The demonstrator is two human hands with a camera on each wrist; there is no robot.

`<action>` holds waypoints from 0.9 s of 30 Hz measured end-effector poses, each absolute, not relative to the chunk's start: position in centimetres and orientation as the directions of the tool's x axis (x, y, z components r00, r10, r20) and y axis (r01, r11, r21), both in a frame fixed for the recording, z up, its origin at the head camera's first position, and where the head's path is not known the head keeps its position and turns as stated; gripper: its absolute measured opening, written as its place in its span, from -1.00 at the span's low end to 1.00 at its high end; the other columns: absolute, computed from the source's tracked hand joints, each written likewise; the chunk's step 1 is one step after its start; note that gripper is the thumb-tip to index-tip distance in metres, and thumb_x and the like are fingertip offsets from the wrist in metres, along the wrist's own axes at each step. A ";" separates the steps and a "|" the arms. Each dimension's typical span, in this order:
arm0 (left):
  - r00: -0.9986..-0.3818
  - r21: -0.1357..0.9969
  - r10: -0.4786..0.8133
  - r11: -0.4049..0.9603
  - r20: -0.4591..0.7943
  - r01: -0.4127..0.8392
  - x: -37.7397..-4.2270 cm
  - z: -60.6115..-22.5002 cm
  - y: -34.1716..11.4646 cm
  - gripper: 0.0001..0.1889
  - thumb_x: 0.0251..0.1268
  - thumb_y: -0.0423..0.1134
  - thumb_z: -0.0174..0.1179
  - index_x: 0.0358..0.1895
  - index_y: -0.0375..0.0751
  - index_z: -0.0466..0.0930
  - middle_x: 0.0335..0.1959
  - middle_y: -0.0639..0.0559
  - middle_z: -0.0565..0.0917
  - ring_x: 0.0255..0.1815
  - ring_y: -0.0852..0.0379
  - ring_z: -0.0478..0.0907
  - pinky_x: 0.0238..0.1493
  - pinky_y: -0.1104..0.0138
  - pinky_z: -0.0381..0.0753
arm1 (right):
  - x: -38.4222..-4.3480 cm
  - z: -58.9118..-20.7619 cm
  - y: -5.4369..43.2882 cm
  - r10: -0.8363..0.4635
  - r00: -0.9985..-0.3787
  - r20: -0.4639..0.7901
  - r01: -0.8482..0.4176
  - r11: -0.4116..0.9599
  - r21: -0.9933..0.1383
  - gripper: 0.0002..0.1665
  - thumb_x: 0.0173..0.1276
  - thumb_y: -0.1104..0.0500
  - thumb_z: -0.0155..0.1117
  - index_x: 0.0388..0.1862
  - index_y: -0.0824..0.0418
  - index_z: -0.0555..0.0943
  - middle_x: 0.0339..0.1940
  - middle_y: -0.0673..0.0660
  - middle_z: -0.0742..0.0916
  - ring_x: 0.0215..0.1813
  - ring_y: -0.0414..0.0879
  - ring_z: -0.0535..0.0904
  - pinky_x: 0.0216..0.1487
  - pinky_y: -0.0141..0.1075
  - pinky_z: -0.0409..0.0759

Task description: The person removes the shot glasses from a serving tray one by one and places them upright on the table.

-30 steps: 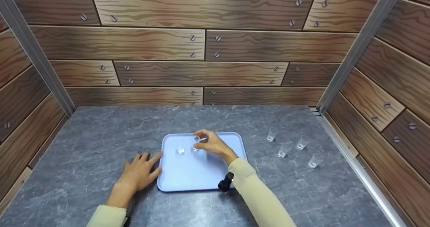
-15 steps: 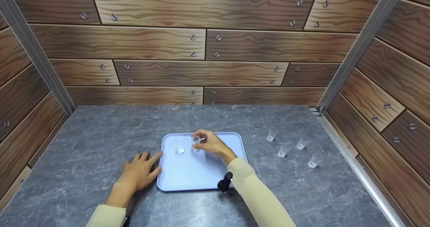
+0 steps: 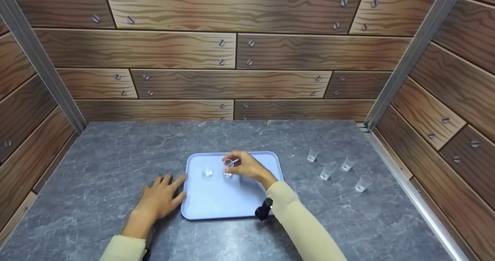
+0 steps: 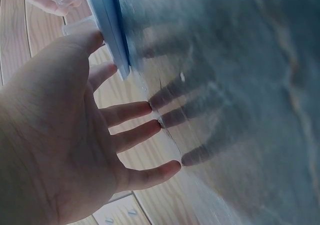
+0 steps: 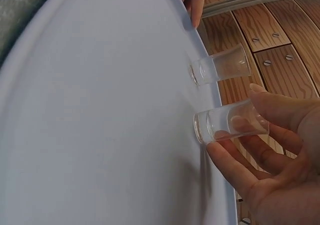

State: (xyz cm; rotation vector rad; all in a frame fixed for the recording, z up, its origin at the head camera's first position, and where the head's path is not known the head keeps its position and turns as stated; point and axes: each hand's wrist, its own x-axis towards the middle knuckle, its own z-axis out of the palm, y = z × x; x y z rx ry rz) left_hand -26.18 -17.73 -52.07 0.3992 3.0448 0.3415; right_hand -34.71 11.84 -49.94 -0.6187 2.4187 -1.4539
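On the light blue tray (image 3: 216, 203), my right hand (image 3: 247, 167) holds a small clear shot glass (image 3: 228, 169) between thumb and fingers. The right wrist view has this shot glass (image 5: 220, 124) upright, its base right at the tray surface, with fingers along its side. A second shot glass (image 3: 208, 171) stands on the tray just to its left. My left hand (image 3: 159, 197) lies at the tray's left edge, fingers spread. In the left wrist view that hand (image 4: 65, 125) has several fingertips on the table, and its thumb and index finger against the tray rim (image 4: 107, 30).
Several more clear shot glasses (image 3: 326, 172) stand on the grey marbled table (image 3: 127, 152) to the right of the tray. Wood-patterned walls (image 3: 232, 52) enclose the table at the back and both sides, with metal corner posts (image 3: 413, 52).
My right hand has shifted slightly right and nearer to me, with the shot glass moving along in its fingers. The left hand and the tray have stayed where they were.
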 end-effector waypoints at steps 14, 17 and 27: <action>-0.962 0.222 0.272 0.940 -0.027 0.259 -26.2 -52.1 -17.8 -0.41 0.57 0.12 0.04 0.57 0.11 0.32 0.42 -0.37 0.45 0.42 -0.46 0.38 0.17 -0.59 0.31 | -34.9 -49.0 13.3 -0.533 -0.842 0.080 -0.347 0.422 -0.838 -0.61 0.35 0.33 0.41 0.13 0.44 0.64 0.07 0.41 0.73 0.09 0.24 0.67 0.26 0.09 0.58; -0.961 0.227 0.274 0.938 -0.018 0.263 -26.2 -52.2 -17.8 -0.41 0.57 0.12 0.04 0.57 0.10 0.32 0.42 -0.37 0.45 0.42 -0.46 0.38 0.17 -0.59 0.30 | -34.8 -48.5 13.8 -0.524 -0.848 0.083 -0.344 0.425 -0.837 -0.60 0.37 0.33 0.40 0.14 0.45 0.64 0.06 0.40 0.73 0.10 0.25 0.66 0.28 0.13 0.57; -0.964 0.217 0.259 0.946 -0.056 0.241 -26.3 -52.0 -17.7 -0.40 0.57 0.14 0.03 0.57 0.14 0.31 0.42 -0.34 0.46 0.42 -0.44 0.38 0.18 -0.60 0.29 | -34.8 -47.9 16.2 -0.499 -0.859 0.113 -0.355 0.423 -0.833 -0.59 0.38 0.34 0.39 0.15 0.50 0.61 0.08 0.43 0.72 0.15 0.30 0.64 0.32 0.24 0.51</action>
